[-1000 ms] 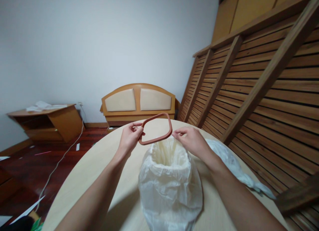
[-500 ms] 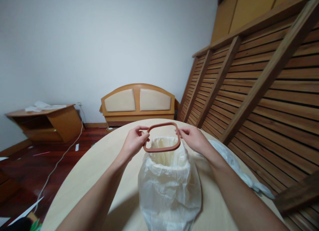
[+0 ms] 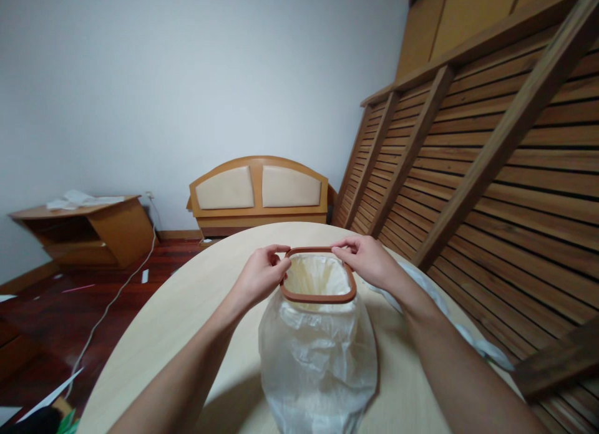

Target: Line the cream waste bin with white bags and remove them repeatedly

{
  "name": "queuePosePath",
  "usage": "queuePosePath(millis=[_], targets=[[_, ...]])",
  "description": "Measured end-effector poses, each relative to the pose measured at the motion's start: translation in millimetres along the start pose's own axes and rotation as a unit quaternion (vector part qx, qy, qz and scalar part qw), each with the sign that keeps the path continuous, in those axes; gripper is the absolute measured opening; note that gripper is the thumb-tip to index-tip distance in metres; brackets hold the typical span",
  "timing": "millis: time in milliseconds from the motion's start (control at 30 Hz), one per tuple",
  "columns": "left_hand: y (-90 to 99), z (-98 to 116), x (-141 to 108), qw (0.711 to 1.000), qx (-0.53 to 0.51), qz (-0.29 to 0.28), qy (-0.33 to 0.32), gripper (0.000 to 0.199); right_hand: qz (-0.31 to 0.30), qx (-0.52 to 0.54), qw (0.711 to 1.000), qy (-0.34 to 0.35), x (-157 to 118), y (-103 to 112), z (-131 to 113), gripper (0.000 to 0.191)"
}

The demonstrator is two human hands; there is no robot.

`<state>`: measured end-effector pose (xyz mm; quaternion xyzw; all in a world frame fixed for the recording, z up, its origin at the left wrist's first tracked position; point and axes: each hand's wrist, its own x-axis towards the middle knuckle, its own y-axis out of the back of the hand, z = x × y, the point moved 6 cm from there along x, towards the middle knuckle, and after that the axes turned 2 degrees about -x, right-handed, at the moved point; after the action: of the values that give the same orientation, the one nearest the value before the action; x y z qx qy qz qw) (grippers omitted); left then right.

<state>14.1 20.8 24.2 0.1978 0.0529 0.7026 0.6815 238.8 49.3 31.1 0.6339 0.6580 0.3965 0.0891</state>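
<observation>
A brown, rounded-square trash can ring lies around the top opening of a bin lined with a translucent white plastic bag. The bag is folded over the rim and hangs loosely down the outside, hiding the bin's walls. My left hand pinches the ring's left side between thumb and fingers. At the far right corner, my right hand grips the ring with thumb and fingertips. Through the ring, the pale inside of the lined bin shows.
The bin stands on a round, light wooden table. More white plastic bags lie along its right edge, partly behind my right arm. A slatted wooden frame leans close on the right. Beyond the table stands a headboard.
Both hands have lowered the ring from above the bin onto its bag-covered rim. My right hand has shifted from the ring's right side toward its far right corner.
</observation>
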Motion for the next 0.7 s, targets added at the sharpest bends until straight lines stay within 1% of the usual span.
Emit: queuePosePath(millis=[167,333,533,700], targets=[[-3.1,-8,6,1.0,0.007,-0.015,-0.002,0.04,-0.026,-0.041,0.999,-0.003,2,-5,4,0.029],[-6.2,-17,11,0.999,0.002,-0.032,0.0,0.042,-0.027,-0.07,0.997,-0.008,2,-4,4,0.031],[-8.1,-20,10,0.999,-0.009,-0.037,0.006,0.041,-0.036,-0.066,0.997,0.002,1,-3,4,0.031],[-8.0,-20,10,0.999,-0.005,-0.035,0.01,0.039,-0.042,-0.056,0.998,-0.004,-1,-3,4,0.031]])
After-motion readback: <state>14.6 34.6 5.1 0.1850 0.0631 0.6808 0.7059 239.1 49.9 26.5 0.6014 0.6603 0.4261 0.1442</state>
